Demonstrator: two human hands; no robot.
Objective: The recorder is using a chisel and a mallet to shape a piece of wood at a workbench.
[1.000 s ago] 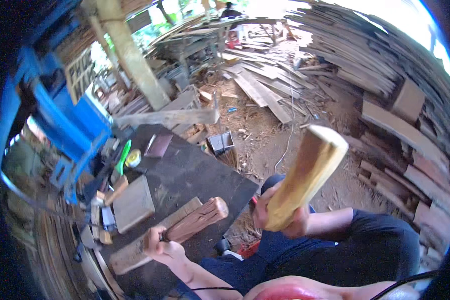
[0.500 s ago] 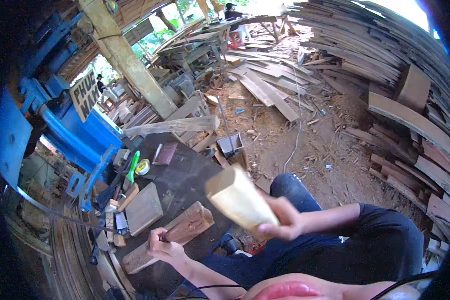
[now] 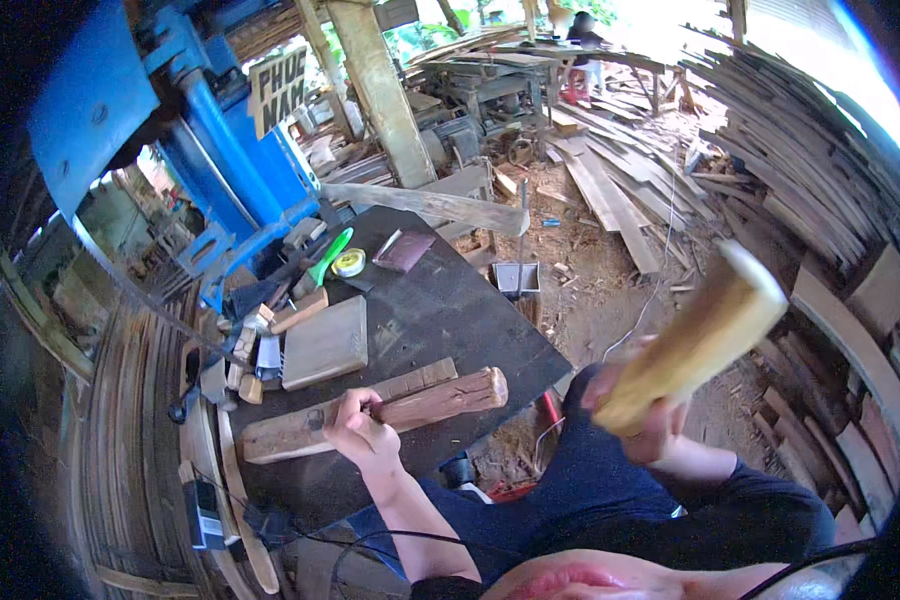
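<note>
My right hand point(image 3: 654, 425) grips the lower end of a thick, pale yellow wooden block point(image 3: 700, 335), raised and tilted at the right, blurred by motion. My left hand point(image 3: 363, 430) is closed around the near end of a rough reddish-brown wood piece point(image 3: 445, 402). That piece points right, its broken-looking end near the edge of the dark tabletop point(image 3: 440, 310). A flat brown board point(image 3: 285, 435) lies beneath my left hand and alongside the rough piece. The fingers hide part of where the two pieces meet.
Behind the board lie a flat square wood block point(image 3: 327, 343), a green-handled brush point(image 3: 331, 255), a tape roll point(image 3: 349, 262) and small offcuts. A blue bandsaw point(image 3: 225, 150) with a bare blade point(image 3: 120, 268) stands left. Planks point(image 3: 610, 195) litter the floor; a person sits far off.
The pale block has swung up and to the right in my right hand. The rough wood piece now points farther right in my left hand. The view has shifted, too.
</note>
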